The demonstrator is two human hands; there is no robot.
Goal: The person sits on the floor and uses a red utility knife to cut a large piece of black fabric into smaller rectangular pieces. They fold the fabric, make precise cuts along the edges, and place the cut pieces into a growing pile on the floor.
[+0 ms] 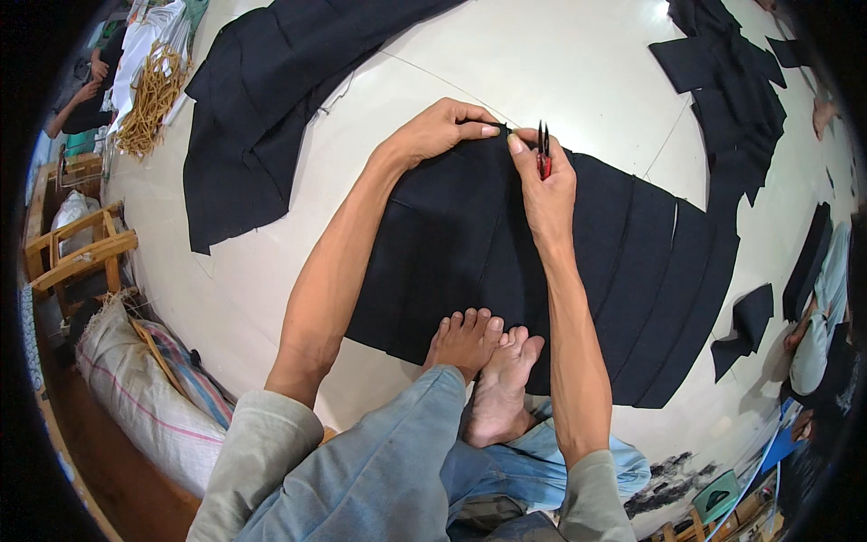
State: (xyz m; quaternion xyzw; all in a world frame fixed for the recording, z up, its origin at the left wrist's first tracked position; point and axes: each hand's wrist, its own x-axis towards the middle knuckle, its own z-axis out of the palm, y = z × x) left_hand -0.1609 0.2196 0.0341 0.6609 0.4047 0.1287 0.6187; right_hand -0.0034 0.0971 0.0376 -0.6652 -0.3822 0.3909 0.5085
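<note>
A large piece of black fabric (pixel 442 244) with several seams lies across the floor in front of me. Its far edge is pinched by my left hand (pixel 440 131), thumb against fingers. Close beside it, my right hand (pixel 548 181) grips the same edge between thumb and forefinger. Small red-handled thread snips (pixel 544 154) are tucked in that right hand, their dark blades pointing away from me. My bare feet (pixel 488 361) rest on the near part of the fabric.
More black fabric (pixel 248 126) lies at the far left, and cut black pieces (pixel 731 99) lie at the right. A wooden frame (pixel 81 248) and a white sack (pixel 144 397) stand at the left. Other people sit at both sides, one showing a sleeve (pixel 826 334).
</note>
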